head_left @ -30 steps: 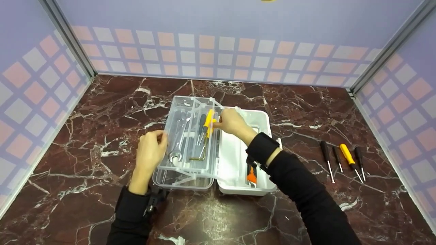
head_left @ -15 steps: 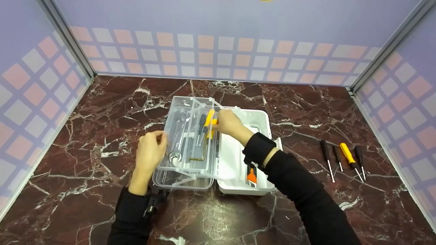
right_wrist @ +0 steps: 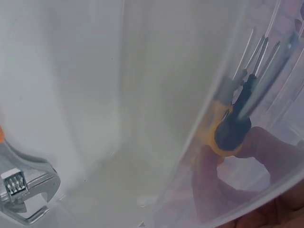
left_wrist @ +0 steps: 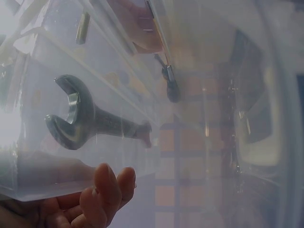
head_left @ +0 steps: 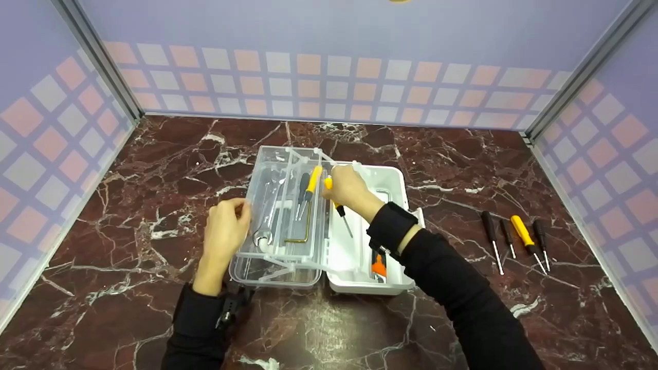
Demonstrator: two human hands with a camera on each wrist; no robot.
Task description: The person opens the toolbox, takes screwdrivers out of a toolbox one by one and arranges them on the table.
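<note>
My right hand (head_left: 347, 186) grips a yellow-and-black screwdriver (head_left: 340, 209) by its handle, shaft pointing down over the white toolbox base (head_left: 345, 241). At the left edge of the clear tray (head_left: 313, 255), my left hand (head_left: 224, 226) has its fingers curled; in the left wrist view its fingertips (left_wrist: 109, 187) show beside the plastic wall. Inside the tray lie an open-end wrench (head_left: 262, 236), a dark-handled screwdriver (head_left: 303, 187), another yellow-handled screwdriver (head_left: 314, 180) and a brass hex key (head_left: 307, 231).
An adjustable wrench (right_wrist: 28, 183) with an orange handle lies in the white base. Right of the box, several screwdrivers lie in a row on the marble-patterned table, one with a yellow handle (head_left: 522, 229). Patterned panels (head_left: 329, 87) enclose the back and sides.
The yellow-and-black screwdriver has come out of the clear tray in my right hand, swinging right over the white base. My left hand stays at the tray edge.
</note>
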